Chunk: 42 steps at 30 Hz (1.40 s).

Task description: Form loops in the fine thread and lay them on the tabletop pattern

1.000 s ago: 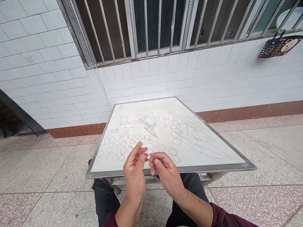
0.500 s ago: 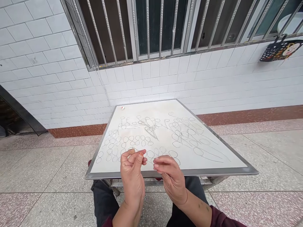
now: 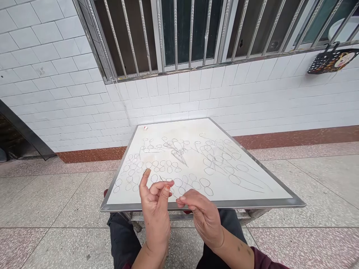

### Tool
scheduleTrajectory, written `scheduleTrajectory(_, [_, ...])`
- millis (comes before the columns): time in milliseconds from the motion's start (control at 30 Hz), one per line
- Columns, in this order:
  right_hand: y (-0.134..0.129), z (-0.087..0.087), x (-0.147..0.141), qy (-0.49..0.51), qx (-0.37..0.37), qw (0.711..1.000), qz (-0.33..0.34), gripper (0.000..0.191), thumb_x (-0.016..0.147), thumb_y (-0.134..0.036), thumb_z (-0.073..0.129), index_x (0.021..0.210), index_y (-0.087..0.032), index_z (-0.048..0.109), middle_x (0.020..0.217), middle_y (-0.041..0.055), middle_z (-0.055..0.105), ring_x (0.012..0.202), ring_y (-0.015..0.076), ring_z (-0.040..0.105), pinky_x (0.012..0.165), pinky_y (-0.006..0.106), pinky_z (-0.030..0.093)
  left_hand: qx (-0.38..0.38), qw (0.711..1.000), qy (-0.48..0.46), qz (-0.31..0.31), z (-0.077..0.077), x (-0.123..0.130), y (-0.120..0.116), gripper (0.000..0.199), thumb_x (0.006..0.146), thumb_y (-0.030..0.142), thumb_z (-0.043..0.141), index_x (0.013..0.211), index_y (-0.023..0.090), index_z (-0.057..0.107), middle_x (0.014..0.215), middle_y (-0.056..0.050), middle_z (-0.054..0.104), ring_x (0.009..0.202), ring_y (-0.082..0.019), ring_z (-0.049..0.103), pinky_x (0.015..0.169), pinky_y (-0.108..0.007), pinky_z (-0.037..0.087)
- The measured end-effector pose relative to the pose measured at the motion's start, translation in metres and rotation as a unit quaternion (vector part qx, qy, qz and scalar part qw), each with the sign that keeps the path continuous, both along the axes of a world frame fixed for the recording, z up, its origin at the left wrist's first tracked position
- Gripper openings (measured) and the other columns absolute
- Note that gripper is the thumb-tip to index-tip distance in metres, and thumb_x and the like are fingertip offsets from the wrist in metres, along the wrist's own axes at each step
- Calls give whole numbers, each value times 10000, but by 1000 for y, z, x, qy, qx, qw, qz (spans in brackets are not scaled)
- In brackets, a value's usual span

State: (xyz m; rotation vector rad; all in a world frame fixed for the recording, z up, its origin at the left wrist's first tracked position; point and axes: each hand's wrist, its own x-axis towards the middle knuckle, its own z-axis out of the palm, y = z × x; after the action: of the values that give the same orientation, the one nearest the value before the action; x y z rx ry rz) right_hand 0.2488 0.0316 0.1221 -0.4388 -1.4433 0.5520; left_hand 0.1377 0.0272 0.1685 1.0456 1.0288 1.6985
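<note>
A thin dark wire [image 3: 174, 195] runs between my two hands, above the near edge of the table. My left hand [image 3: 155, 213] pinches it between thumb and a finger, with the index finger raised and a short bit of wire poking out past it. My right hand [image 3: 206, 216] has its fingertips closed on the wire's other end, palm turned inward. Beyond them, many bent wire pieces with round loops lie on the white table [image 3: 179, 125]. Near the middle is a tangled wire bundle [image 3: 181, 153]; long-tailed looped wires [image 3: 235, 170] spread to the right.
A small white and red object [image 3: 145, 128] sits at the table's far left corner. Behind stand a white tiled wall [image 3: 174, 97] and a barred window [image 3: 190, 33]. A dark patterned bag [image 3: 331, 59] hangs at the right. My legs [image 3: 123, 239] are under the near edge.
My right hand has come in and down toward my left, and its fingertips have closed on the wire. My left index finger has lifted away from the thumb.
</note>
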Motion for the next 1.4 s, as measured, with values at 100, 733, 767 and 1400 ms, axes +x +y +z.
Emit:
scheduleTrajectory(100, [-7,8,-1,-25,-70,997,3,277,971,-222,451,1168,-270,641,802,43,652,721,150,615,605,282,536,10,1000,25,5,3,-1,-3,615,888,273,580,1421,328,278,866,1,695,903,-154,647,841,-313,485])
scheduleTrajectory(733, [-11,34,14,-162,-91,977,-101,393,942,-103,464,1236,-324,603,856,15,620,808,138,588,715,284,509,208,918,323,101,-13,-11,-6,637,864,95,569,1430,240,313,1023,-64,720,934,-193,696,939,-404,501])
scheduleTrajectory(767, [-9,34,14,-166,-77,977,-114,411,938,-95,464,1248,-330,595,869,19,610,801,135,588,693,275,512,208,911,340,102,-13,-11,-6,656,865,87,566,1441,241,292,1025,-64,723,941,-189,694,945,-400,498])
scheduleTrajectory(1400, [5,21,15,-240,22,947,-211,434,883,-38,428,1197,-288,594,826,26,524,697,138,520,559,249,454,266,864,398,153,-13,-14,1,789,777,18,659,1427,307,317,1161,-45,689,917,-199,715,875,-375,555])
